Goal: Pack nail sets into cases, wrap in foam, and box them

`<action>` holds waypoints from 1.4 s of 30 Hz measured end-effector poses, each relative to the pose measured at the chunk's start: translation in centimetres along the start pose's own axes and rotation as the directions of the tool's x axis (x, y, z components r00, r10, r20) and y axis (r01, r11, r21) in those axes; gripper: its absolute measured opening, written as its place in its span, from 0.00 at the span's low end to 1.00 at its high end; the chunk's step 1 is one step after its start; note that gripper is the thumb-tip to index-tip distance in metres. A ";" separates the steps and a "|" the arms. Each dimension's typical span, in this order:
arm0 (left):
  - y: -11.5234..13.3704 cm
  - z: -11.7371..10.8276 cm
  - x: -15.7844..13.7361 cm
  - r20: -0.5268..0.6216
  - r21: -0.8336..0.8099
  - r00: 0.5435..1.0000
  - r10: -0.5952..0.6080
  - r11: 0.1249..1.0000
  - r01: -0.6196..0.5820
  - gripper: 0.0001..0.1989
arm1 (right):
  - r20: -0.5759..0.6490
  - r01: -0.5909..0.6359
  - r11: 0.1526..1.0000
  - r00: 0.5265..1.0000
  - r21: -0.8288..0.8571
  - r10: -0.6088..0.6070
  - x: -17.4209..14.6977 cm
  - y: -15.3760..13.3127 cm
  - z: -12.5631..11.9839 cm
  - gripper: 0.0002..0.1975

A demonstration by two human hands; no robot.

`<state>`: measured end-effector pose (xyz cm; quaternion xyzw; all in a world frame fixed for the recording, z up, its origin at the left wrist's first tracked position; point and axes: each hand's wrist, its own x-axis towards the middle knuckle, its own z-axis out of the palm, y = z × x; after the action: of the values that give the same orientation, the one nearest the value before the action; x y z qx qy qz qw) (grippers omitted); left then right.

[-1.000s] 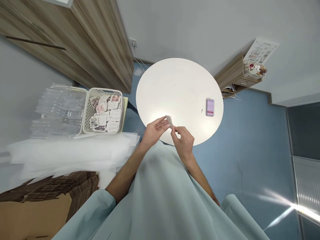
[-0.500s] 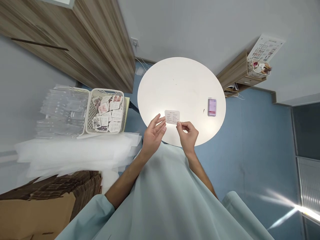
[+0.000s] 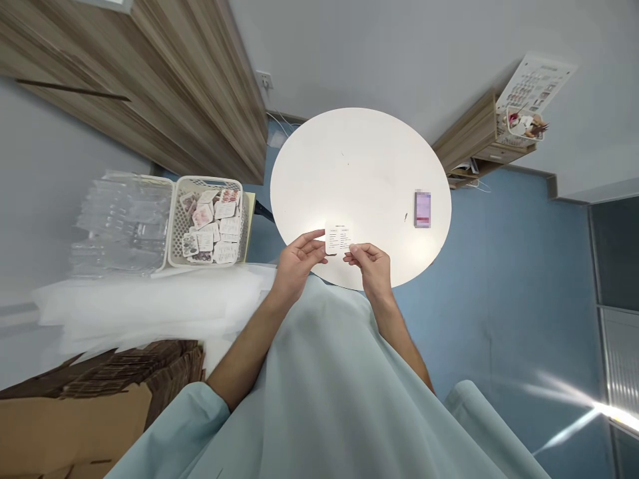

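A small white printed card (image 3: 338, 237) with rounded corners and two columns of text is held above the near part of the white oval table (image 3: 359, 146). My right hand (image 3: 372, 266) pinches its lower right corner between thumb and fingers. At the card's left edge, my left hand (image 3: 295, 263) has its fingers and thumb closed on the side. The print is too small to read.
On the table's right lies a phone (image 3: 422, 209). To the left stand a white basket (image 3: 172, 236) of similar cards, clear plastic packaging (image 3: 122, 219), white sheets (image 3: 150, 299) and stacked cardboard (image 3: 74, 419). A low wooden cabinet (image 3: 479, 143) is at the far right.
My left hand has closed in on the card's left edge, its fingers less spread. The card has turned more upright toward me and come slightly left.
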<state>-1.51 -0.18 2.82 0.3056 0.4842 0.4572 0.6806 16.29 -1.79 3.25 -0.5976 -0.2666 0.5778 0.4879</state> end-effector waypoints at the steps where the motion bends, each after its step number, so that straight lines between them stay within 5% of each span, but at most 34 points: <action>1: -0.1 0.1 -0.1 0.011 -0.032 1.000 -0.019 0.999 0.020 0.27 | 0.008 -0.003 1.000 1.000 0.013 0.003 0.0 0.0 0.0 0.17; 7: 0.5 0.5 -0.3 0.192 -0.190 0.979 -0.064 0.977 0.101 0.29 | 0.139 -0.136 0.984 0.983 0.117 0.120 0.2 0.1 -0.9 0.17; 13: 1.0 0.7 0.2 0.342 -0.155 0.935 -0.091 0.976 0.152 0.34 | 0.247 -0.246 0.964 0.945 0.104 0.215 -0.1 0.6 -1.2 0.19; 16: 0.6 0.6 0.3 0.308 -0.115 0.947 -0.098 0.984 0.139 0.35 | 0.180 -0.147 0.989 0.972 -0.022 0.149 -0.4 0.6 -1.0 0.19; 20: 0.1 0.3 0.3 0.174 -0.005 0.983 -0.049 0.999 0.051 0.36 | 0.049 0.095 0.971 0.995 -0.217 -0.087 -1.4 -0.1 -0.8 0.16; 29: -0.4 0.5 0.0 0.040 0.141 0.999 0.011 0.990 -0.016 0.38 | 0.189 0.360 0.833 0.933 -0.420 -0.307 -3.5 -0.6 0.4 0.11; 33: -0.5 -0.1 -0.3 0.010 0.169 0.999 0.036 0.985 -0.038 0.34 | 0.114 0.309 0.866 0.951 -0.394 -0.287 -2.5 -0.1 -0.6 0.12; 36: -0.6 -0.9 -0.4 -0.013 0.172 0.999 0.039 0.985 -0.036 0.31 | 0.061 0.156 0.944 0.988 -0.290 -0.144 -1.5 0.0 -1.8 0.16; 42: -1.0 -1.4 -0.4 0.005 0.159 0.998 -0.061 0.986 0.059 0.30 | 0.099 0.030 0.986 0.995 -0.164 -0.014 -0.5 0.5 -2.5 0.18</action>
<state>-2.50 -0.94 1.62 0.3463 0.5246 0.3949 0.6700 18.46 -3.14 2.62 -0.6040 -0.3438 0.5768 0.4292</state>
